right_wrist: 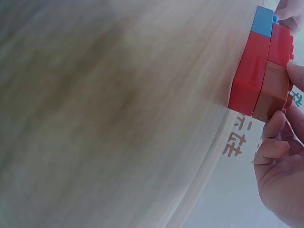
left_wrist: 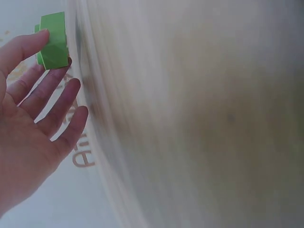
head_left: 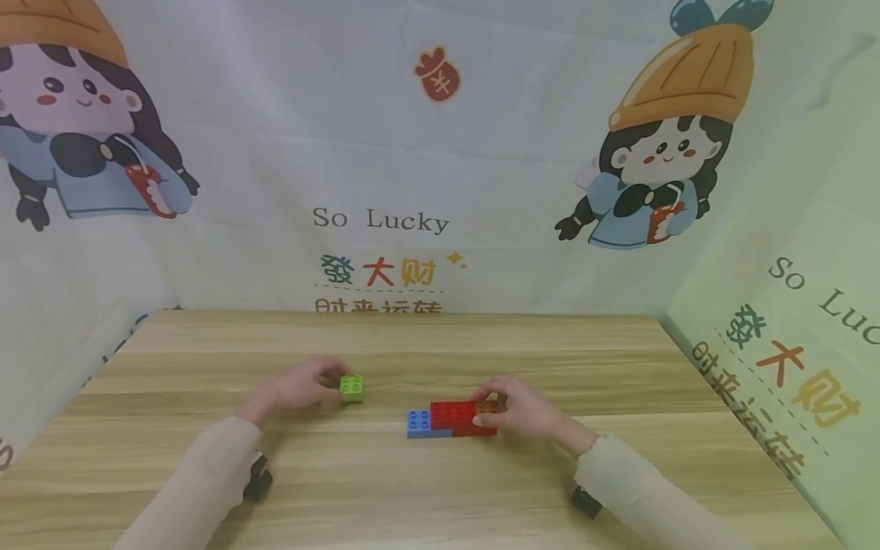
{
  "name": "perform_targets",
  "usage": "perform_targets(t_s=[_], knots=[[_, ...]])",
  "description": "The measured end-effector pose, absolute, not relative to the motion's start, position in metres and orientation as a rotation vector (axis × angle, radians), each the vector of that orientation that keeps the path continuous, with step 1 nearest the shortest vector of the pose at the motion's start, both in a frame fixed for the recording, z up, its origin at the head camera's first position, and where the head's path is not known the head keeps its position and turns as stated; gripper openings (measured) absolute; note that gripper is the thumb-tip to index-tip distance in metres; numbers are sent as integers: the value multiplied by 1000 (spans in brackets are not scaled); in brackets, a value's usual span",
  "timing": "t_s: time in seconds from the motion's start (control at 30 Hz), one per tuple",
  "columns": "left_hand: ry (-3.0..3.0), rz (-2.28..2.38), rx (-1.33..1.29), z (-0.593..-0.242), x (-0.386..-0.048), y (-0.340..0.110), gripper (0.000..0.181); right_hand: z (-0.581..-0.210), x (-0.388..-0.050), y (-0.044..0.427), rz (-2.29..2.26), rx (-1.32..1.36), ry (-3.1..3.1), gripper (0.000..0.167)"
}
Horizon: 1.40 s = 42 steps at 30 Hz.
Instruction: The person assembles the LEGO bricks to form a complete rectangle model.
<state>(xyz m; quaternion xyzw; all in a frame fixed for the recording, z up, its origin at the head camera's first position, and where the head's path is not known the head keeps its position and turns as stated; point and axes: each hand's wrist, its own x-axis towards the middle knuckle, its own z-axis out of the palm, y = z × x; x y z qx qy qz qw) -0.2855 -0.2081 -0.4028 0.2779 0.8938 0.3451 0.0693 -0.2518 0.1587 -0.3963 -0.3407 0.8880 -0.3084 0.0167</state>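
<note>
A small light-green toy brick [head_left: 351,388] is pinched between the thumb and fingers of my left hand [head_left: 305,384]. In the left wrist view, the green brick [left_wrist: 54,40] sits at the fingertips, other fingers spread; I cannot tell whether it touches the table. Right of it lies a two-layer block: a blue brick [head_left: 418,425] and a lower red brick [right_wrist: 249,71] form the base. On top sit a red brick [head_left: 451,413] and, at the right end, an orange-brown brick [right_wrist: 271,92]. My right hand [head_left: 519,411] pinches the orange-brown brick, its fingers hiding part of it.
The wooden table [head_left: 357,496] extends on all sides of the bricks. A printed cloth [head_left: 509,191] hangs behind the table and along its sides. Dark wrist devices show below both cuffs.
</note>
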Motion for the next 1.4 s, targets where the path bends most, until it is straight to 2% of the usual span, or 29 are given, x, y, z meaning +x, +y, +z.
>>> perform_targets(t_s=[0.67,1.4], knots=[[2545,1135,1012,-395,-265,-162,34,-397,-252,159,-968,-1021,2742,26],[2489,1218,1068,-392,-253,-125,36,-398,-253,159,-971,-1025,2745,26]])
